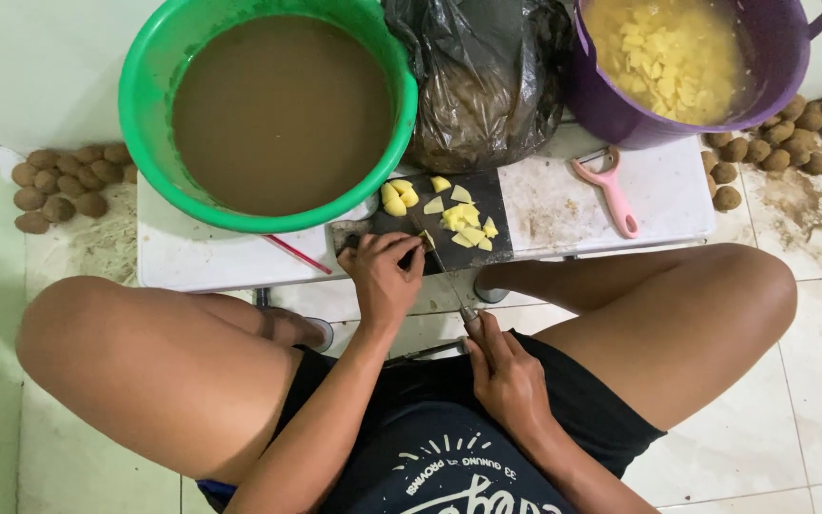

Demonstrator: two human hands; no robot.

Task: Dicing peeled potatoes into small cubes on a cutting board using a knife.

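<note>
My left hand (pixel 384 274) rests on the near edge of a dark cutting board (pixel 487 190), its fingertips pinching a small piece of peeled potato. In my right hand (pixel 504 373), close to my lap, is the handle of a knife (pixel 441 262). Its thin blade reaches forward onto the board beside my left fingers. Several yellow potato pieces (pixel 463 221) lie cut up on the board.
The board sits on a low white table (pixel 563 205) with a pink peeler (pixel 611 190). Behind stand a green basin of brown water (pixel 278 109), a black plastic bag (pixel 487 76) and a purple bucket of potato chunks (pixel 668 57). Unpeeled potatoes (pixel 54 186) lie on the floor on both sides.
</note>
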